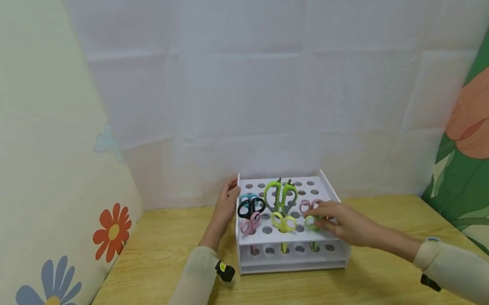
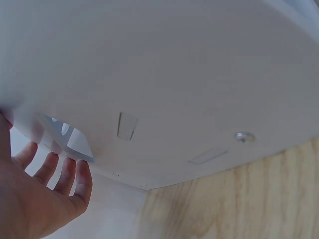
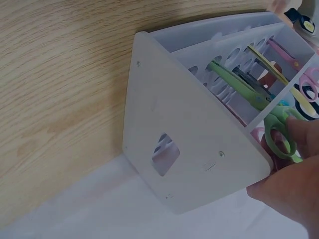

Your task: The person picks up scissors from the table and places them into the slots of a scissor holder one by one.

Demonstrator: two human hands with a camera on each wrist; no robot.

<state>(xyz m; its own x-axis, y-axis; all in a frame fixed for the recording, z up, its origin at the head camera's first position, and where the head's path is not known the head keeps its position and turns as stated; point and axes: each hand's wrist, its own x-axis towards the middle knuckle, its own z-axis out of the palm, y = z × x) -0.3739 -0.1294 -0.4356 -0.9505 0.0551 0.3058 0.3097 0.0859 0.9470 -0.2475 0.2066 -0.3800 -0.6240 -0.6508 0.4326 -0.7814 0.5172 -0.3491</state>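
Note:
A white rack (image 1: 275, 238) with round holes holds several scissors by their blades, handles up. My right hand (image 1: 344, 219) pinches the handle of light green scissors (image 3: 277, 132) at the front right; their blades pass down into the rack. Pink-handled scissors (image 1: 305, 206) stand just behind. My left hand (image 1: 225, 206) holds the rack's left side panel (image 2: 184, 89), its fingers bent at the edge by a cut-out. Between the hands stand yellow scissors (image 1: 283, 223), large bright green scissors (image 1: 268, 197), black scissors (image 1: 257, 204), blue scissors (image 1: 245, 199) and pink scissors (image 1: 248, 226).
The rack sits on a wood-grain table (image 1: 150, 279), near a white cloth backdrop (image 1: 222, 100). Flower-patterned cloth (image 1: 34, 168) hangs at the left, and green patterned cloth (image 1: 481, 174) at the right.

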